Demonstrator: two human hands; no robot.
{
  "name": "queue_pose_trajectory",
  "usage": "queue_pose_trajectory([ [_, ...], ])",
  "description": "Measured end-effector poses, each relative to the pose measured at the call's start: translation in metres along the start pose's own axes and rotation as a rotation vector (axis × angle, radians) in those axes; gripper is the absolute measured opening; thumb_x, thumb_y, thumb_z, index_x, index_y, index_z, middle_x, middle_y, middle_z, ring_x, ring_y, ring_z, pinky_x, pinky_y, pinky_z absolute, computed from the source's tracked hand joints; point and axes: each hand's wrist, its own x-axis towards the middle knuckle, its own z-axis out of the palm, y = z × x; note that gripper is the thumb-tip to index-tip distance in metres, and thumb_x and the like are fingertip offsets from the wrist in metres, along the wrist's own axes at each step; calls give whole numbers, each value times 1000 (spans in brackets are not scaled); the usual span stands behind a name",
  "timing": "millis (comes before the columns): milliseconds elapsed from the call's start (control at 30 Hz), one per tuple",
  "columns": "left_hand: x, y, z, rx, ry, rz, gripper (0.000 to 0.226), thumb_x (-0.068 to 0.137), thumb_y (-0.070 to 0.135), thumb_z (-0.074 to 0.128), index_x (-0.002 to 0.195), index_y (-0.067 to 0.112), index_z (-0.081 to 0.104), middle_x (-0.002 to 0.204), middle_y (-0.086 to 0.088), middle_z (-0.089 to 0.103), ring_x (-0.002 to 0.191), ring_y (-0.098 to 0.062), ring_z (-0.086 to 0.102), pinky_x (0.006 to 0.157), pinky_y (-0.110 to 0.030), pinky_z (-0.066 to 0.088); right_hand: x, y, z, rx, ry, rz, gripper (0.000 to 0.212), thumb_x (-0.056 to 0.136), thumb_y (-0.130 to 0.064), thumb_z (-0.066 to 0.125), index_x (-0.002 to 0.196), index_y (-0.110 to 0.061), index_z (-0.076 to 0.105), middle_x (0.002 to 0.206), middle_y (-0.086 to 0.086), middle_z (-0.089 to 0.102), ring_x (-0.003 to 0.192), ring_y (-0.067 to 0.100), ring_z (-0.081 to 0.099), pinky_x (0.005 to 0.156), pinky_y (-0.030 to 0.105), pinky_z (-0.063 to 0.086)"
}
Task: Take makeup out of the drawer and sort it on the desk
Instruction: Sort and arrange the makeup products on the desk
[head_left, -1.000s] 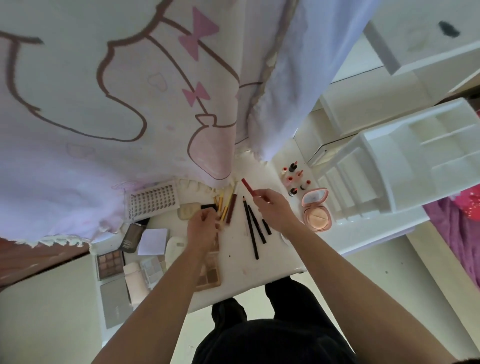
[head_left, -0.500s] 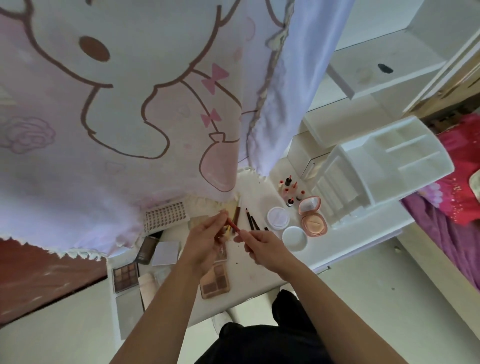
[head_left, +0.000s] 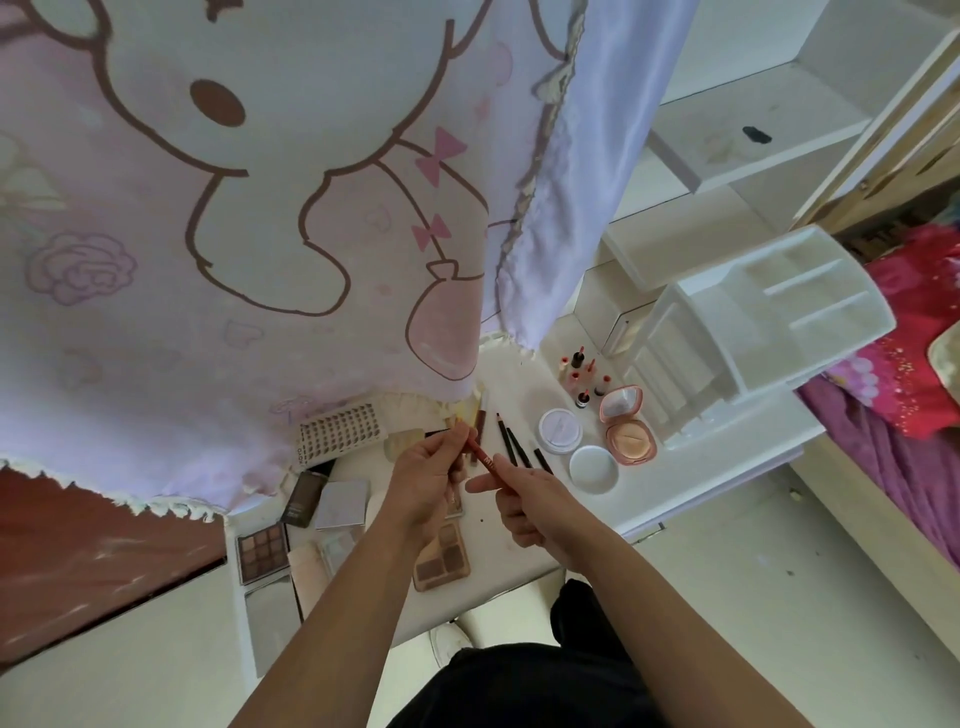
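While your left hand (head_left: 423, 480) is pinching the top of the slim red pencil (head_left: 483, 458) and your right hand (head_left: 530, 501) is gripping its lower end above the white desk (head_left: 501, 548), the white plastic organiser (head_left: 779, 312) is sitting near the desk's right edge, an open pink compact (head_left: 627, 437) just beside it.

Pencils (head_left: 511, 447) lie between the palettes (head_left: 262, 552) on the left and compact (head_left: 628, 435) on the right.

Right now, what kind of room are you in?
Probably a bedroom: red and purple bedding beside a white desk, a cartoon-print curtain hanging over it, and an eyeshadow palette and powder compact on it.
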Motion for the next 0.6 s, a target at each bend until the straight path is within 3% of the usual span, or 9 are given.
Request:
queue_pose_trajectory([
  [167,0,5,3,-40,67,27,42,79,35,71,98,-2,72,66,-5,46,57,-13,39,59,-24,38,3,-2,6,-119,61,-79,42,105,-47,39,86,-17,62,54,-7,32,47,9,25,44,20,21],
  [333,1,10,14,-79,135,11,20,89,23,68,86,4,74,69,-6,52,55,-10,42,58,-23,39,6,-4,7,-361,181,-186,47,105,-49,38,79,-19,63,53,-9,37,47,7,32,48,20,29],
  [467,15,33,-4,-310,358,-4,11,96,16,61,88,8,63,77,-4,60,57,-6,46,51,-17,39,3,10,-5,-735,309,-273,44,105,-47,36,76,-24,60,55,-10,47,54,3,45,59,24,34],
  [600,33,56,-46,-197,449,67,13,94,18,65,87,7,66,78,-5,62,58,-7,49,48,-17,43,-5,38,-30,-586,452,-244,37,102,-46,46,79,-27,69,61,-13,59,58,3,52,60,24,39],
])
